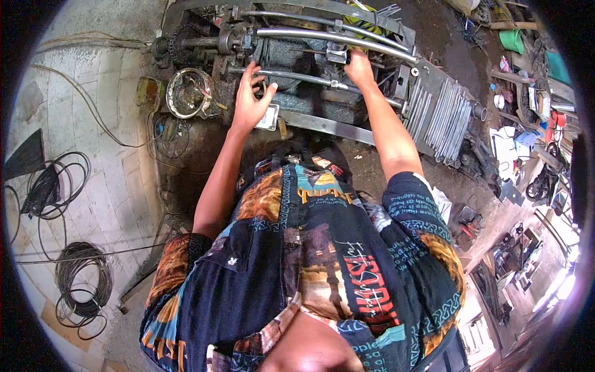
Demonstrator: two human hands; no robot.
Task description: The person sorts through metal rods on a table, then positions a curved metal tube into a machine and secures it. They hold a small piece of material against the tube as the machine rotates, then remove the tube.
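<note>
A greasy metal machine (297, 93) with long shiny steel rods stands in front of me. My left hand (251, 99) reaches to its left part with fingers spread, fingertips touching the lower rod (304, 77); I see nothing held in it. My right hand (359, 65) is closed around the upper rod (297, 34), next to a small metal clamp block (336, 54). My patterned shirt (310, 248) fills the lower middle of the view.
A round metal bowl (189, 93) sits left of the machine. A bundle of steel rods (446, 115) lies at its right end. Coiled black cables (80, 285) lie on the tiled floor at left. Cluttered benches (527, 111) and a green bucket (511, 40) line the right.
</note>
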